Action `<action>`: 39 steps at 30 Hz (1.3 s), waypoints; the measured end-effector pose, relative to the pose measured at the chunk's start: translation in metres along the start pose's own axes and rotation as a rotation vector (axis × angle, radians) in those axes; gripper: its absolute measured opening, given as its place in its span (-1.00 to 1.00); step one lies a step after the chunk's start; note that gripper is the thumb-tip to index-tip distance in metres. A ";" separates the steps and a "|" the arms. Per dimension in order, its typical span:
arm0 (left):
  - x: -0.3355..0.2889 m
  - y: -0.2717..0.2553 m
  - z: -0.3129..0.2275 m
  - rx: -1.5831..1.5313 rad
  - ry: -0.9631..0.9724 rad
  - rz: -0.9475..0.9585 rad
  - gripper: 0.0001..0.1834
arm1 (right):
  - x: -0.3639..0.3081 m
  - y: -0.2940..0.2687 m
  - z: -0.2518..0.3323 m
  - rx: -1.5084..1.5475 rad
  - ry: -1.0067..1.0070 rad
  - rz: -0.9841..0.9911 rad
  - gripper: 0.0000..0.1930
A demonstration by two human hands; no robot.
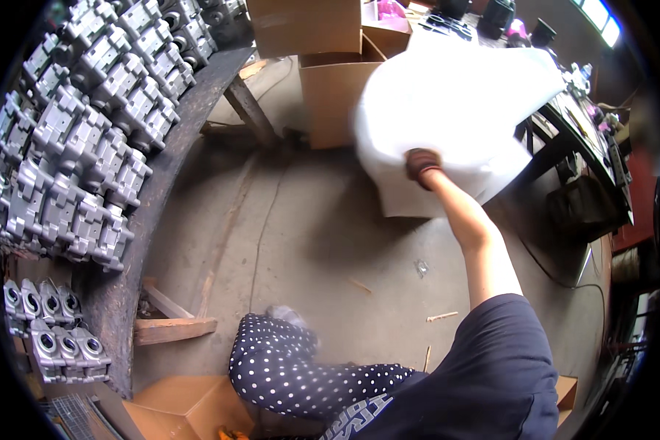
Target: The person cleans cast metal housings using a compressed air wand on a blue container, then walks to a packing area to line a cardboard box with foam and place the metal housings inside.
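My right hand (423,169), in a dark reddish-brown glove, reaches out ahead at the end of a bare forearm. Its fingers are closed on the near side of a large white sheet (447,110), which looks like soft wrapping or foam. The sheet bulges up and hangs in front of a bench on the right. Its lower edge falls close to the floor, and its bright surface shows little detail. My left hand is out of the picture. A leg in dark polka-dot trousers (293,370) is bent below, with a blurred grey shape at its end.
Grey metal castings (88,125) are stacked on a dark bench (165,176) at left. Cardboard boxes (330,103) stand behind the sheet, and an open carton (191,407) sits at lower left. Wood scraps (442,317) and a cable (565,284) lie on the floor.
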State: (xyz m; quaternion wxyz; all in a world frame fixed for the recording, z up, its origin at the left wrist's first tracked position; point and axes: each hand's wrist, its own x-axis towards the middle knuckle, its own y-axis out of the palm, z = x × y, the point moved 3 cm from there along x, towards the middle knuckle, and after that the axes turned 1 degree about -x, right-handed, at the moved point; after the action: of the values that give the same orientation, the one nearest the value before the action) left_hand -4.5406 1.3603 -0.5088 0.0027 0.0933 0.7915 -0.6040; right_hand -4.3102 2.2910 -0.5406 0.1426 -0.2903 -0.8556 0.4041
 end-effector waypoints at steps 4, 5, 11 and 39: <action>-0.004 -0.052 -0.080 0.262 0.091 -0.188 -0.64 | -0.012 -0.103 0.121 -0.790 0.050 -0.420 -0.90; 0.013 -0.042 -0.052 -0.507 -0.181 -0.216 -0.62 | -0.005 -0.126 0.156 -0.801 0.165 -0.608 -0.87; 0.074 -0.066 -0.109 -1.333 -0.212 -0.150 -0.64 | -0.029 -0.265 0.208 1.003 0.058 -0.101 -0.77; -0.011 -0.211 -0.524 -0.270 1.436 -0.765 -0.56 | -0.177 -0.540 0.021 0.473 -0.499 -1.134 -0.87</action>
State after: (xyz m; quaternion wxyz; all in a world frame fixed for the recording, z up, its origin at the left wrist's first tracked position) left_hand -4.5047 1.8065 -0.1647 -0.6987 0.1796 0.6434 -0.2562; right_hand -4.3866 1.8975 -0.1381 0.1907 0.3463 -0.7714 0.4986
